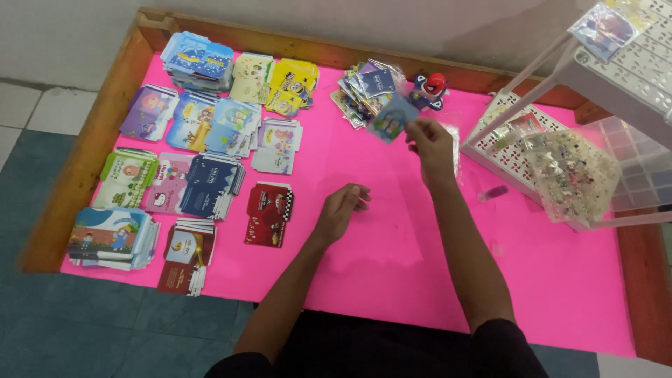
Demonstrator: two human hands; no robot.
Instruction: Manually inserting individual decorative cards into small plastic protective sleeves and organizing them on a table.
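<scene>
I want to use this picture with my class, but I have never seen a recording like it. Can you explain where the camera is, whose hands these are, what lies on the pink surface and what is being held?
There is one view, from a camera worn on a person's head, looking down at that person's own bare hands. No machine is involved. The right hand holds up a small bluish card by its edge. The left hand rests loosely curled on the pink sheet, holding nothing. The sheet covers a table with a wooden rim. On the left lie many stacks of colourful printed cards. At the back sit a loose pile of wrapped cards and a small red and blue toy. To the right stands a white plastic rack.
</scene>
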